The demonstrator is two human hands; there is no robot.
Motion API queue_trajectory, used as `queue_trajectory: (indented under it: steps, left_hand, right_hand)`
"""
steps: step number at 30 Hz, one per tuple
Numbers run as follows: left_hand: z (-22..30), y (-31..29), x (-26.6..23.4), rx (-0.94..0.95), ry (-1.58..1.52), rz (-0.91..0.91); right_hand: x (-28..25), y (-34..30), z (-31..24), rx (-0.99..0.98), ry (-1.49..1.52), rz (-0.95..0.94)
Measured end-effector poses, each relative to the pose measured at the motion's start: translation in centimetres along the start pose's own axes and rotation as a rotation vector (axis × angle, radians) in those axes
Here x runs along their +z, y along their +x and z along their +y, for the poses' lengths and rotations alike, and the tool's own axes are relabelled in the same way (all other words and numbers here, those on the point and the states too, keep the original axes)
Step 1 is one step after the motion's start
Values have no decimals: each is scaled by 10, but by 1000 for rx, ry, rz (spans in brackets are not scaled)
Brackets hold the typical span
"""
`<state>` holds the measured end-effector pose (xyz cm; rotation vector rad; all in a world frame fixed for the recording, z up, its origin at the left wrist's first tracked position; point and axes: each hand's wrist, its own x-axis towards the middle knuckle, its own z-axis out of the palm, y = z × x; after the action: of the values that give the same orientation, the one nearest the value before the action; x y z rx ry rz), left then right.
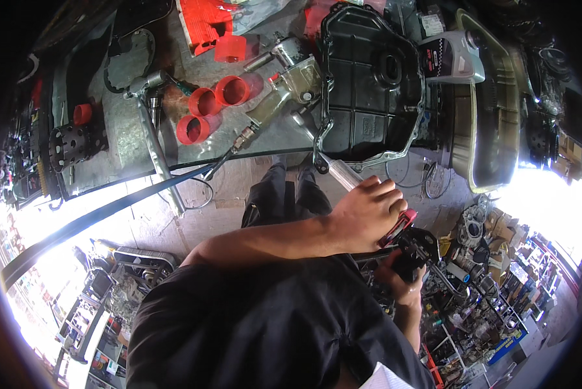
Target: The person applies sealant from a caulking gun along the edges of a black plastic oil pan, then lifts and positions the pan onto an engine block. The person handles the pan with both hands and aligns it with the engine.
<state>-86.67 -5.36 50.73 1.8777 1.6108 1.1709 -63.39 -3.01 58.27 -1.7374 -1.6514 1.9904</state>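
My left hand (367, 217) reaches across my body to the right, its fingers curled at a small red object (400, 227) with a dark inner side, whose kind I cannot make out. Just below it, my right hand (400, 277) is wrapped round a black part (413, 251), partly hidden by the fingers. The red object and the black part meet or overlap; which, I cannot tell. Above my left hand, the grip of a metal bar tool (344, 174) juts over the bench's near edge, beside a black oil pan (372, 84).
An air impact wrench (284, 94) with a hose lies on the metal bench (125, 126). Around it stand several red plastic rings (232, 91). A long-handled ratchet (149, 139) overhangs the edge at left. A grey bottle (452, 58) and a metal pan (485, 110) sit at right; cluttered parts (479, 285) lie below.
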Motion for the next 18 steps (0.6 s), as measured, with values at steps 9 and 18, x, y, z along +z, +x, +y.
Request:
queue_trajectory:
  steps: [9,18]
  left_hand:
    - [12,-3,4,-18,-31,-12]
    - [18,-3,11,7,-48,-47]
  right_hand:
    - [-8,-13,4,38,-39,16]
    - [-23,-24,19,40,-4,-39]
